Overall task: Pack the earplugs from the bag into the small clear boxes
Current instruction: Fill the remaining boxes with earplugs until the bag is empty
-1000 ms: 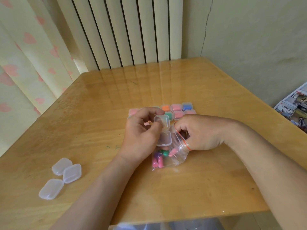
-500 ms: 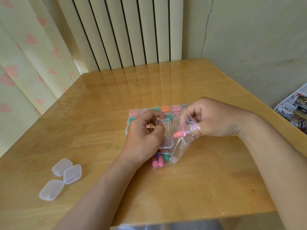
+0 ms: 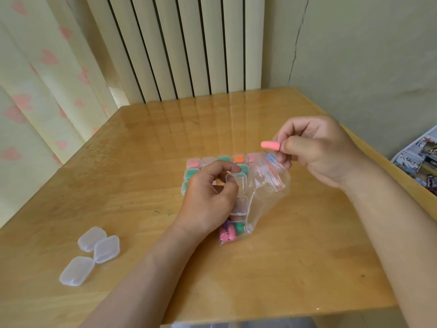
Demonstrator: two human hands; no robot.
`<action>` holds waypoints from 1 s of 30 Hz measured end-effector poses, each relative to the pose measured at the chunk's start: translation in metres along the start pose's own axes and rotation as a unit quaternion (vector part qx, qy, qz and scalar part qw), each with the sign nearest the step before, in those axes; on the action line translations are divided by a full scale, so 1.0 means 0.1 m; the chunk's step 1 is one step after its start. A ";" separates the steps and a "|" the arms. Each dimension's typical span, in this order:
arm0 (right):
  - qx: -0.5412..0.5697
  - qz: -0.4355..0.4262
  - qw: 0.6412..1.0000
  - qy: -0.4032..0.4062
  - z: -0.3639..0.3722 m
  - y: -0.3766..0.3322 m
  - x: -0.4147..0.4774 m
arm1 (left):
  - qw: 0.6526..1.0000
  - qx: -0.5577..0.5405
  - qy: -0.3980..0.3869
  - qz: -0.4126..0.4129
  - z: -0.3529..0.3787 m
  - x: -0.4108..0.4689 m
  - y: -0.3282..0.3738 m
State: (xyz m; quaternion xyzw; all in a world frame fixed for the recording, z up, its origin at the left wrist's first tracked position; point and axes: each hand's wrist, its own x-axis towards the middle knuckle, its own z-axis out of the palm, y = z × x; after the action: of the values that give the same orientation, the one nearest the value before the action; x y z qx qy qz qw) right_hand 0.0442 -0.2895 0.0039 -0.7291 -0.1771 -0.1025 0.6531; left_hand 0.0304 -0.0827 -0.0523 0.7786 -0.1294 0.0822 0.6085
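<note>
My left hand [image 3: 208,197] holds a small clear box [image 3: 237,185] with its lid swung open, just above the table. A clear zip bag [image 3: 264,192] with a red seal strip stands beside it, several coloured earplugs [image 3: 230,230] lying at its bottom. My right hand [image 3: 314,150] is raised above the bag's mouth and pinches a pink earplug [image 3: 270,145] between thumb and fingers. Behind my left hand, several closed boxes [image 3: 208,162] filled with pink, green and orange earplugs sit in rows.
Three closed clear boxes [image 3: 91,254] without earplugs lie at the near left of the wooden table [image 3: 295,268]. A striped panel and heart-print curtain stand behind the table. Magazines [image 3: 421,162] lie off the table's right edge.
My right hand has come out of the bag and risen to the right, bringing a pink earplug with it. The bag's mouth has sprung open. My left hand stays holding the open box.
</note>
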 end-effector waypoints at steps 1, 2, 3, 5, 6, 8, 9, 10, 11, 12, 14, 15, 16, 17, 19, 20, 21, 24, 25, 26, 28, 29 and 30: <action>0.022 -0.010 1.000 0.021 0.00 0.00 0.01 | 1.000 -0.001 -0.002 0.001 0.00 0.00 0.00; 0.039 -0.020 0.998 0.034 -0.01 0.00 0.01 | 1.000 -0.002 -0.003 0.003 0.00 0.00 0.00; 0.045 -0.032 0.998 0.036 -0.01 0.00 0.02 | 1.000 -0.002 -0.003 0.003 0.00 0.00 0.00; 0.010 -0.059 0.998 0.011 0.01 0.01 0.00 | 1.000 -0.001 0.001 0.001 0.01 0.00 0.00; -0.027 -0.069 0.997 -0.010 0.04 0.02 -0.02 | 1.000 -0.001 0.005 0.003 0.01 0.01 0.00; -0.107 -0.074 0.990 -0.055 0.12 0.06 -0.05 | 1.000 -0.016 0.007 0.006 0.00 0.01 0.01; -0.140 -0.072 0.985 -0.073 0.16 0.08 -0.06 | 0.999 -0.033 0.006 0.001 0.00 0.00 0.03; -0.163 -0.066 0.980 -0.088 0.19 0.10 -0.08 | 0.998 -0.055 0.005 -0.010 -0.01 0.00 0.06; -0.179 -0.057 0.977 -0.100 0.22 0.12 -0.08 | 0.997 -0.079 0.004 -0.025 -0.02 0.00 0.08; -0.190 -0.047 0.974 -0.110 0.23 0.12 -0.09 | 0.994 -0.103 0.002 -0.040 -0.03 0.00 0.10; -0.211 -0.035 0.969 -0.127 0.25 0.12 -0.11 | 0.989 -0.141 -0.008 -0.050 -0.04 0.00 0.13; -0.218 -0.034 0.966 -0.133 0.25 0.12 -0.11 | 0.987 -0.153 -0.013 -0.048 -0.05 -0.01 0.13; -0.223 -0.033 0.965 -0.137 0.25 0.11 -0.11 | 0.986 -0.158 -0.017 -0.047 -0.05 -0.01 0.14; -0.225 -0.031 0.964 -0.139 0.25 0.11 -0.12 | 0.986 -0.157 -0.020 -0.046 -0.05 -0.02 0.14; -0.224 -0.030 0.964 -0.141 0.25 0.10 -0.12 | 0.988 -0.143 -0.025 -0.047 -0.05 -0.02 0.14; -0.226 -0.032 0.963 -0.141 0.25 0.09 -0.12 | 0.989 -0.141 -0.031 -0.044 -0.05 -0.02 0.15; -0.227 -0.037 0.963 -0.139 0.25 0.09 -0.12 | 0.988 -0.141 -0.037 -0.042 -0.05 -0.02 0.15; -0.229 -0.043 0.963 -0.134 0.26 0.10 -0.12 | 0.988 -0.142 -0.050 -0.037 -0.06 -0.03 0.15; -0.232 -0.045 0.962 -0.134 0.26 0.11 -0.12 | 0.988 -0.142 -0.053 -0.036 -0.07 -0.03 0.16; -0.233 -0.046 0.962 -0.135 0.25 0.11 -0.11 | 0.988 -0.140 -0.054 -0.036 -0.07 -0.02 0.16; -0.240 -0.052 0.961 -0.125 0.25 0.10 -0.11 | 0.988 -0.143 -0.046 -0.035 -0.09 -0.01 0.14; -0.246 -0.060 0.961 -0.111 0.25 0.09 -0.11 | 0.988 -0.146 -0.034 -0.033 -0.10 0.00 0.13; -0.249 -0.071 0.962 -0.092 0.24 0.07 -0.10 | 0.989 -0.146 -0.021 -0.030 -0.11 0.02 0.12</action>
State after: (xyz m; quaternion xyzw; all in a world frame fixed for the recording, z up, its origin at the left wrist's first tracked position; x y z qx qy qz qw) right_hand 0.0356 -0.2672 -0.0093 -0.8607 -0.2560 -0.1221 0.4227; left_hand 0.0288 -0.0752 -0.0384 0.6865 -0.1297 0.0278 0.7150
